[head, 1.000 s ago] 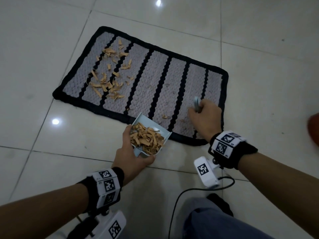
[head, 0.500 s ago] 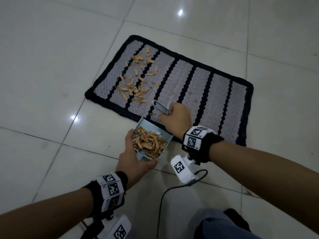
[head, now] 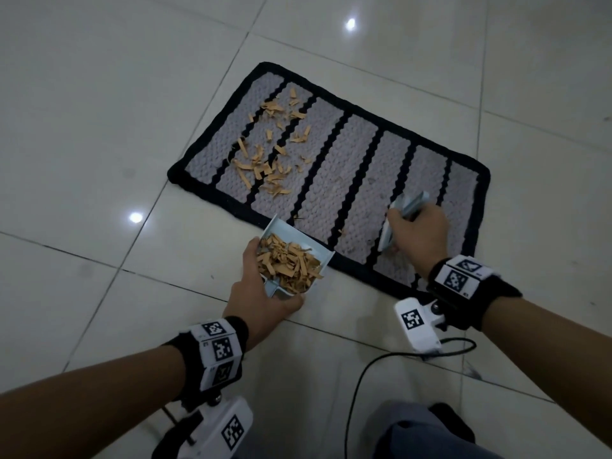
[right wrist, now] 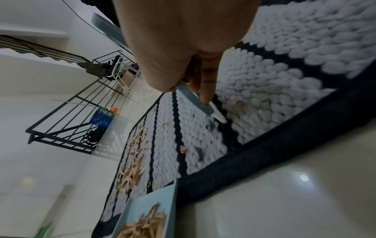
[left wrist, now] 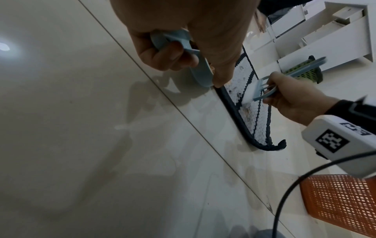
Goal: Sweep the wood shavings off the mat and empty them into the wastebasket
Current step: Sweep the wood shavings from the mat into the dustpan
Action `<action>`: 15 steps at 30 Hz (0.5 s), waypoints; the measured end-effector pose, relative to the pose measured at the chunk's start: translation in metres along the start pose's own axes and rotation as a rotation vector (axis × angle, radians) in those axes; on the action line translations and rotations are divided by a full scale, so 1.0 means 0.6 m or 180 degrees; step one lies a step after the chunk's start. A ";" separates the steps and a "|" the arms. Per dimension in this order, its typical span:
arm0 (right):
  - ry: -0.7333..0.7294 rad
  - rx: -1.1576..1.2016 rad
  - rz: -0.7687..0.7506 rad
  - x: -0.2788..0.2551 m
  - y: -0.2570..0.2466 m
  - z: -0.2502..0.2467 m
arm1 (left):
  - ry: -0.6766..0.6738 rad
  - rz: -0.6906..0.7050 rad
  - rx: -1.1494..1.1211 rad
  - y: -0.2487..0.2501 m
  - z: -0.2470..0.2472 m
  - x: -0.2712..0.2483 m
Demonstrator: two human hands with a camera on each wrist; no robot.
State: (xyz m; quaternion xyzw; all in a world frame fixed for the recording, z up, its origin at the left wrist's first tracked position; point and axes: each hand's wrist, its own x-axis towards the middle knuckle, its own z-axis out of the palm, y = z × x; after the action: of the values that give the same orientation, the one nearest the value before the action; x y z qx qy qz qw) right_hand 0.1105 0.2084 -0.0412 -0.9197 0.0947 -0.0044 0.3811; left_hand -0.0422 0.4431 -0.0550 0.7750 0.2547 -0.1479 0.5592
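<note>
A green basket (left wrist: 301, 70) stands by white cabinets (left wrist: 329, 40); a blue crate (right wrist: 101, 118) sits beside a black railing (right wrist: 67, 116) on the pale tiled floor (head: 99, 127)

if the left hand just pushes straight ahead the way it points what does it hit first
Probably the mat: the left hand holds the dustpan with its lip at the mat's near black border, so that edge comes first.

A home: tiled floor (head: 99, 127), stair railing (right wrist: 67, 112), white cabinets (left wrist: 335, 32).
</note>
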 end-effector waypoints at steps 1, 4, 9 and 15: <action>0.0050 -0.0009 0.0013 -0.005 0.005 -0.002 | -0.0019 0.0001 0.0002 0.001 0.002 -0.001; 0.0038 -0.0007 0.0018 -0.020 0.006 0.001 | -0.0051 -0.0017 0.0042 0.002 0.004 -0.004; -0.0423 -0.0157 -0.0292 -0.040 -0.044 0.048 | -0.0058 -0.0044 0.0090 -0.001 0.004 -0.008; -0.0819 -0.0134 -0.0743 -0.054 -0.100 0.091 | -0.0040 -0.0016 0.0153 -0.003 -0.001 -0.010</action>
State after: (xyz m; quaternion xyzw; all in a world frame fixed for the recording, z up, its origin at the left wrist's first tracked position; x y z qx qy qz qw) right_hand 0.0936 0.2939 -0.0357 -0.9252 -0.0622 0.0711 0.3676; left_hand -0.0480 0.4425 -0.0533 0.7866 0.2495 -0.1602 0.5416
